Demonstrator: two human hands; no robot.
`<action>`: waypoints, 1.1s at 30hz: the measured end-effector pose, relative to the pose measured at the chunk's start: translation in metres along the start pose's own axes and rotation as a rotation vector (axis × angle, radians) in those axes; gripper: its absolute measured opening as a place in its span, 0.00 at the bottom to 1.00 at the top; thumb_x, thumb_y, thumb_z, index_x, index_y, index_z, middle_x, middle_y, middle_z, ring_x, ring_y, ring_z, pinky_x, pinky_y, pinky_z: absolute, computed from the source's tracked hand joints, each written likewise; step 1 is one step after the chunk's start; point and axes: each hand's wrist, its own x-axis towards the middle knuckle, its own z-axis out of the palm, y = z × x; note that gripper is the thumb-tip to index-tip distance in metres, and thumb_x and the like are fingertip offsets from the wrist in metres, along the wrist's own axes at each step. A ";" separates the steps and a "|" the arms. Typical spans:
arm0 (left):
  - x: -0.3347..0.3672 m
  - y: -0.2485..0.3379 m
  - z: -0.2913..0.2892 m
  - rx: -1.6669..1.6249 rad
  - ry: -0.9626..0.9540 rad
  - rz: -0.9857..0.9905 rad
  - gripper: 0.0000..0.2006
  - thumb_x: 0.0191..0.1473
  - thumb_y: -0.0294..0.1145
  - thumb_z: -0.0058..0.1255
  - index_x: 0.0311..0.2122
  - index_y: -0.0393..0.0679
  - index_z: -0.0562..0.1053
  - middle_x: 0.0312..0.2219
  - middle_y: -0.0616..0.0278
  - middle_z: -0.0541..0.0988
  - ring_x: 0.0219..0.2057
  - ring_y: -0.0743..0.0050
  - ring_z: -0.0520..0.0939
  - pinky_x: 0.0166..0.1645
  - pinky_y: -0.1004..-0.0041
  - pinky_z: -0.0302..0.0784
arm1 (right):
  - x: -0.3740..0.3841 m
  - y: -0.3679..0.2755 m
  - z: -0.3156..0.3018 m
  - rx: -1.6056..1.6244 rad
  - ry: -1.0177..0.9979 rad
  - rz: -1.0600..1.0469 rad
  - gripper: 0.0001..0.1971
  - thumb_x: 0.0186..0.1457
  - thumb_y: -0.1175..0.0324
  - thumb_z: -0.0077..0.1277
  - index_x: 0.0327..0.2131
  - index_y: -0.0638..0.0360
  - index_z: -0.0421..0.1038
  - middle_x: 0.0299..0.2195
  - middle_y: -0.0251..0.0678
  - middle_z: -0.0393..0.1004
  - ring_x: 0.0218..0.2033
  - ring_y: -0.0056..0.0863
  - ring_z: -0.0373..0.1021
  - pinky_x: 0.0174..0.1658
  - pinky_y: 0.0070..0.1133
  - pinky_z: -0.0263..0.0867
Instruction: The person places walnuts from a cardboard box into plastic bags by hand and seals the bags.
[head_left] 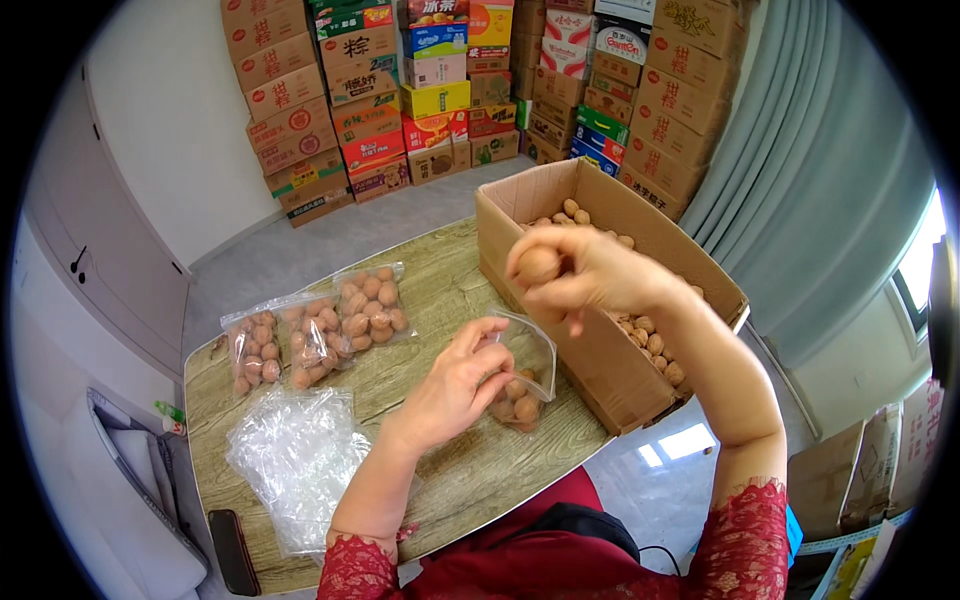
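Note:
Over the near wall of a cardboard box (600,365), my right hand (590,275) is closed around a walnut (539,263). Inside the box lie many loose walnuts (655,345), partly hidden by my right arm. My left hand (462,380) pinches the rim of a clear plastic bag (535,345) and keeps its mouth spread. Several walnuts (520,402) rest at the bottom of that bag, which stands on the table beside the box. Left of it are three filled clear bags of walnuts: one (255,350) at the far left, another (312,338) in the middle, a third (372,308) nearest the box.
A pile of flat clear bags (300,460) lies on the wood-patterned table (440,270). By the table's left edge is a dark phone (232,550). Stacked cartons (370,120) line the back wall, and a grey-blue curtain (800,170) hangs at the right.

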 end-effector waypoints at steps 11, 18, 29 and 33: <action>0.000 -0.001 0.002 0.030 0.040 0.032 0.05 0.52 0.24 0.59 0.34 0.40 0.74 0.52 0.47 0.71 0.52 0.47 0.75 0.54 0.61 0.73 | 0.005 0.027 0.022 -0.576 -0.019 -0.185 0.18 0.56 0.64 0.61 0.48 0.61 0.73 0.40 0.47 0.76 0.33 0.34 0.77 0.34 0.25 0.76; -0.001 0.000 0.002 0.009 0.015 0.007 0.04 0.55 0.24 0.55 0.36 0.38 0.73 0.54 0.46 0.69 0.52 0.46 0.76 0.55 0.60 0.75 | -0.002 0.024 -0.010 -0.602 0.140 -0.177 0.12 0.60 0.67 0.55 0.44 0.63 0.75 0.39 0.42 0.77 0.38 0.31 0.77 0.39 0.25 0.74; 0.000 0.002 0.003 0.016 -0.009 -0.012 0.05 0.57 0.25 0.55 0.37 0.38 0.72 0.56 0.46 0.68 0.50 0.49 0.78 0.51 0.60 0.77 | -0.043 0.133 -0.096 -1.230 -0.003 0.771 0.33 0.50 0.46 0.61 0.57 0.50 0.68 0.55 0.47 0.68 0.57 0.46 0.66 0.57 0.38 0.66; -0.001 -0.001 0.002 0.084 -0.006 0.011 0.06 0.58 0.26 0.55 0.38 0.38 0.71 0.57 0.46 0.67 0.51 0.47 0.77 0.52 0.59 0.76 | -0.040 0.132 -0.088 -1.234 -0.020 0.772 0.35 0.49 0.46 0.63 0.57 0.51 0.67 0.55 0.46 0.68 0.59 0.47 0.63 0.56 0.40 0.66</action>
